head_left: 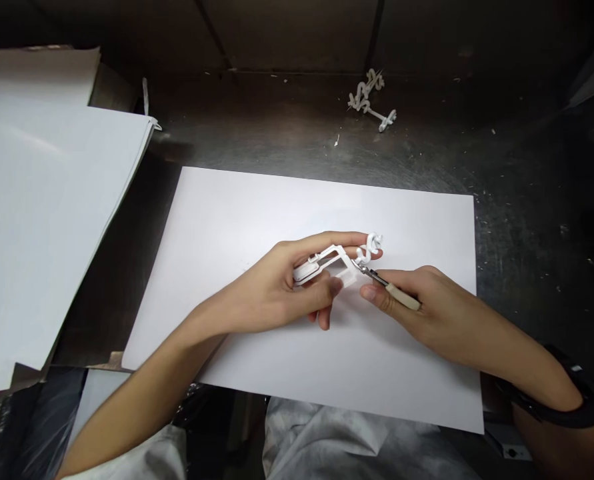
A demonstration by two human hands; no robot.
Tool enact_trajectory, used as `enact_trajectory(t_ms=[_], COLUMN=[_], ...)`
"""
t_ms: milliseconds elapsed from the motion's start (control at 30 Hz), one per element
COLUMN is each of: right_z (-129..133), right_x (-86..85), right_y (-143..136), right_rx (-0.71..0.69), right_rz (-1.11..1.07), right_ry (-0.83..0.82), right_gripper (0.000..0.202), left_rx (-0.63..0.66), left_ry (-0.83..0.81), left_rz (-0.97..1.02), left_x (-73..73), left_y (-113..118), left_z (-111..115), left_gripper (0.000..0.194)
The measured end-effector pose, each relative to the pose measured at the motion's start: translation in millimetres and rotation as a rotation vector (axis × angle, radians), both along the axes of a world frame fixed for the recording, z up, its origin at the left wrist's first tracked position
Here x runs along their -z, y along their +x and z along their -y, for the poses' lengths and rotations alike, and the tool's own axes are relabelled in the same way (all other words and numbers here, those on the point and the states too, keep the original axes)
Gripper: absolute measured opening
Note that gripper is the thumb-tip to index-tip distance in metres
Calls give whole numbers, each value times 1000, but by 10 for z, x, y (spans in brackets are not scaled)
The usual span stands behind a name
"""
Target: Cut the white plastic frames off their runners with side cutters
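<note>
My left hand [301, 283] grips a white plastic frame part [337, 252] above a white sheet, with the thumb on its near side and fingers behind it. A curly white plastic runner [371, 245] sticks out at the part's right end, beside my left fingertips. My right hand [417, 297] is closed around small nippers [401, 297] with a cream handle. Their metal jaws meet the spot where the runner joins the part; whether they have cut through cannot be made out.
The white sheet [277, 207] lies on a dark metal table [277, 133] scattered with small white scraps. Cut-off curly runners [369, 103] rest at the back. A stack of large white sheets [51, 187] stands at the left.
</note>
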State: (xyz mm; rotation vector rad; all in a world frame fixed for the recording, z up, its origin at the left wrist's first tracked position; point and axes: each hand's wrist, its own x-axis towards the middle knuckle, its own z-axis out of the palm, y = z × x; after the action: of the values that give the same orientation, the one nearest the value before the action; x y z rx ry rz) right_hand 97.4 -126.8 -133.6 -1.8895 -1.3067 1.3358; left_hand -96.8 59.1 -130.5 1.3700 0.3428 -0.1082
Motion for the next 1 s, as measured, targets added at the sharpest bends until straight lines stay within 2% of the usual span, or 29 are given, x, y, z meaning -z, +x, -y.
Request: enact_trajectory(t_ms=[200,300,400,500,600,700,800,867,933,1000], right_z=[16,9,-30,-83,-114,-108,-86,-84,-99,-126], right_x=[-156,-194,-137,-53,-24,-16,41,93,121,111], right_y=[92,103,58,7,-10,16,65,89,96,85], right_rx=[36,195,300,245,269,313,335,406,509,594], right_rz=[-91,-107,-91,-141,-191,-234,-183,-157,-186,-235], right_ry=[8,116,213,214,223,226,219,250,334,434], right_gripper=[47,37,21,17,10,11,16,18,20,51], left_rx=[-65,-51,50,123,112,92,56,-23,-123,-192], left_ry=[8,33,45,141,214,158,148,292,525,692], left_rz=[10,-3,-58,-106,-134,-163,-158,-136,-96,-68], left_x=[-24,-51,-86,-99,-104,-125,-130,-101,-58,-27], left_y=[10,10,16,29,34,25,13,7,1,-8], left_z=[-14,-20,1,45,84,100,85,60,32,10], left_gripper=[46,44,42,39,46,57,57,52,44,38])
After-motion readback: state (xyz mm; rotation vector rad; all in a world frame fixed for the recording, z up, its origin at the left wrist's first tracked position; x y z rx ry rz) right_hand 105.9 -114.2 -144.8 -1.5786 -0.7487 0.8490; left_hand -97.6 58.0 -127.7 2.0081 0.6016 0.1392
